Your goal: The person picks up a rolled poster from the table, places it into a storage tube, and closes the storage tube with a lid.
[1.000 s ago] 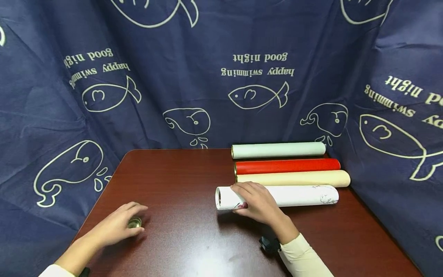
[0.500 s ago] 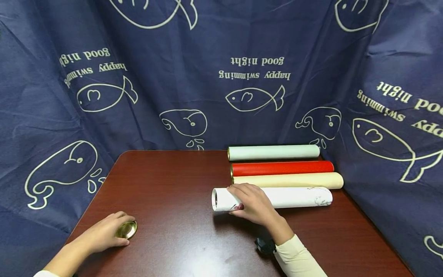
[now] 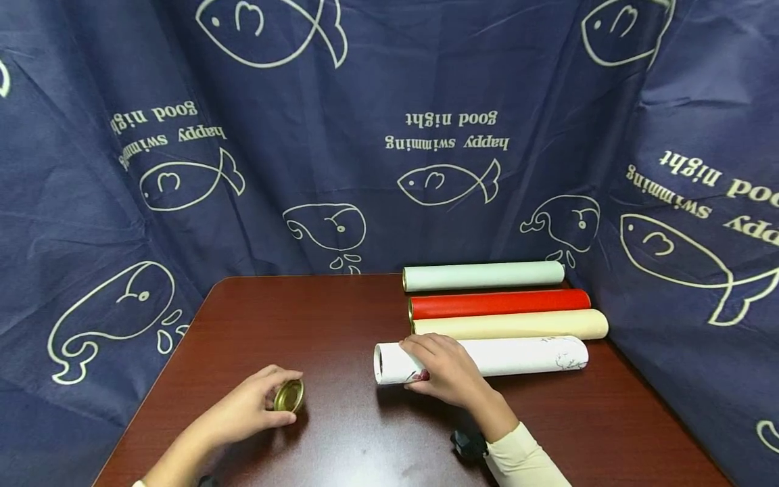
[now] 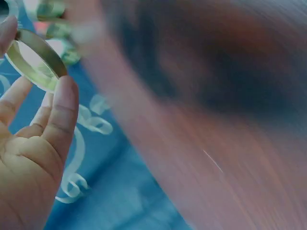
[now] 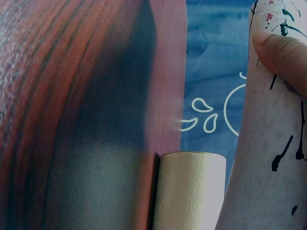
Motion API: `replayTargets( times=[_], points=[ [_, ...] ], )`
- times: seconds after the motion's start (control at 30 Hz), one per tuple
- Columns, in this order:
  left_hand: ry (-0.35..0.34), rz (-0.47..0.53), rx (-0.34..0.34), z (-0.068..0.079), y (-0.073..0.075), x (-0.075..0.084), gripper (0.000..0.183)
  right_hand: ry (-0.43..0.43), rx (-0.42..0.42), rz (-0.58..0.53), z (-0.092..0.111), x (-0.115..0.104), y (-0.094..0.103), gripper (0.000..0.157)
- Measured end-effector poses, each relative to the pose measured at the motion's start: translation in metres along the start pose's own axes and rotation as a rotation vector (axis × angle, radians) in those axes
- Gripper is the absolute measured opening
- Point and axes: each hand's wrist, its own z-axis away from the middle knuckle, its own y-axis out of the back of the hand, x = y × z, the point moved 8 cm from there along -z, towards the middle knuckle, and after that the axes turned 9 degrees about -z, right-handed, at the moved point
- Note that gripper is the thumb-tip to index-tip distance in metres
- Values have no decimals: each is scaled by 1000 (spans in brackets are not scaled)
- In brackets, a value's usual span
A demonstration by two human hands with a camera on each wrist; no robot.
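My left hand (image 3: 243, 409) pinches a round gold metal lid (image 3: 289, 396) by its rim, between thumb and fingertips. In the left wrist view the lid (image 4: 47, 56) is tilted. Toward the right, my right hand (image 3: 447, 370) grips a white cardboard tube (image 3: 517, 356) from above, near its left end. That end is open and faces the lid, with a gap between them. Dark ink strokes and pink blossoms decorate the tube; part of it is hidden under my hand. In the right wrist view, a thumb (image 5: 283, 55) lies along the tube (image 5: 268, 120).
Behind the white tube lie a cream tube (image 3: 523, 325), a red tube (image 3: 499, 304) and a pale green tube (image 3: 483, 276), roughly parallel. The brown table (image 3: 304, 325) meets a dark blue fish-print curtain (image 3: 341, 169) at the back and sides.
My left hand first drew back left, showing the lid's face, then moved right with the lid toward the white tube. The right hand keeps its grip on the tube, nearly still.
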Motion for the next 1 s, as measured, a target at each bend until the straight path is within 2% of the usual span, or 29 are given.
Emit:
replayTargets(
  times=[0.1, 0.17, 0.27, 0.37, 0.47, 0.63, 0.77, 1.0],
  points=[
    [20, 188, 15, -30, -12, 20, 59, 3, 4, 4, -1, 1, 0, 75],
    [29, 270, 39, -50, -20, 32, 60, 6, 6, 7, -2, 1, 1, 75],
    [28, 323, 86, -74, -33, 46, 61, -1, 11, 11, -3, 2, 3, 75],
    [19, 357, 128, -88, -46, 55, 62, -3, 17, 4, -3, 1, 4, 75],
    [16, 412, 173, -93, -53, 58, 64, 15, 33, -3, -2, -2, 5, 76],
    [2, 503, 225, -96, -56, 64, 65, 21, 55, 17, -1, -4, 9, 75],
    [-16, 515, 233, -100, -58, 70, 65, 18, 57, 31, 0, -2, 12, 74],
    [20, 505, 255, -100, -54, 70, 66, 66, 30, 34, -4, -10, 10, 74]
  ],
)
